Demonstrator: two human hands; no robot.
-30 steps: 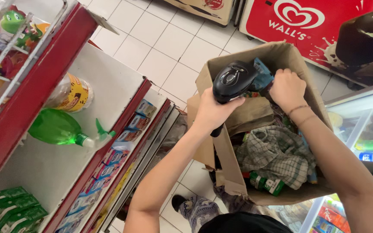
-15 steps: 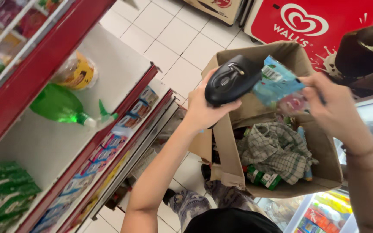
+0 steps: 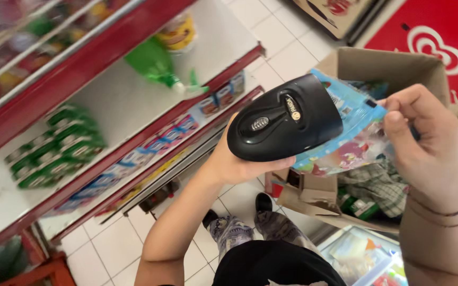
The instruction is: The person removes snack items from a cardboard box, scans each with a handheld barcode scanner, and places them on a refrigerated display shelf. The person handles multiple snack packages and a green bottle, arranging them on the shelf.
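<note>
Raised well clear of the cardboard box (image 3: 393, 66) since the earlier frames, the blue snack packet (image 3: 348, 130) is now held level with the black handheld scanner (image 3: 284, 119), which has been brought closer to the camera. Far left of the box, a red-edged shelf (image 3: 133, 106) is seen carrying green packs (image 3: 54, 145), and nearer the box a green spray bottle (image 3: 157, 66) lies on its side. Just left of the box, the left hand (image 3: 239, 164) is closed around the scanner from beneath. Over the box's near side, the packet lies partly hidden behind the scanner head. At the box's right edge, the right hand (image 3: 425, 143) is pinched on the packet's end. The packet appears lifted out and presented; whether it has been read cannot be told. A checked cloth (image 3: 380, 185) and other goods remain in the box.
</note>
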